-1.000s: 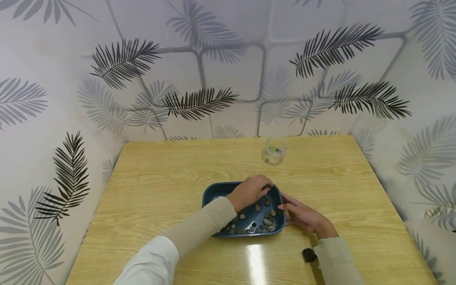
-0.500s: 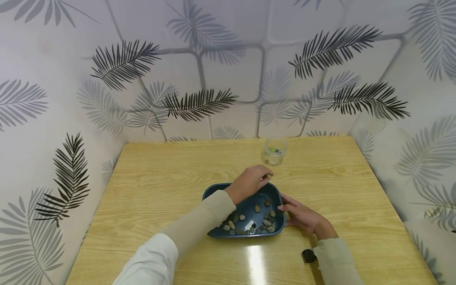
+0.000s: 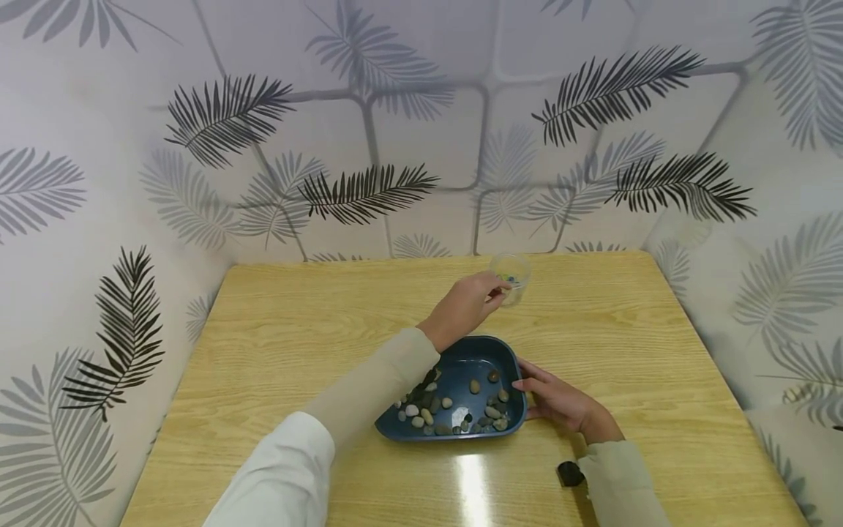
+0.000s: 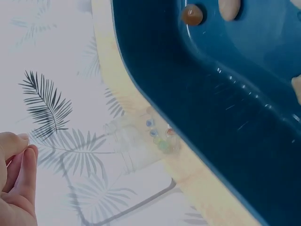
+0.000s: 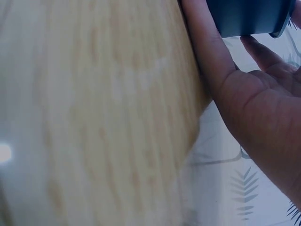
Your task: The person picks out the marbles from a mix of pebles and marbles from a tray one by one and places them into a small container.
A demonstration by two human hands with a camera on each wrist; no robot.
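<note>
My left hand (image 3: 464, 307) reaches over a clear plastic jar (image 3: 519, 272), fingertips at its near rim. In the left wrist view, the thumb and finger of my left hand (image 4: 16, 176) are pinched together; the small piece between them is mostly hidden. Small green and blue glass marbles (image 4: 162, 143) lie in the jar. A dark blue tray (image 3: 461, 435) holds pebbles (image 3: 493, 412) of several sizes, gathered along its near side and left end. At the tray's right end, my right hand (image 3: 560, 399) grips the wall, thumb at the rim and fingers outside.
A small black object (image 3: 570, 473) lies on the wooden table (image 3: 296, 307) beside the right sleeve. Behind the table rises a wall (image 3: 421, 146) with a leaf pattern. My left forearm crosses above the tray's left part.
My left hand has risen out of the tray with a small piece at its fingertips and moved away from me to the jar. The right hand and the tray stay put.
</note>
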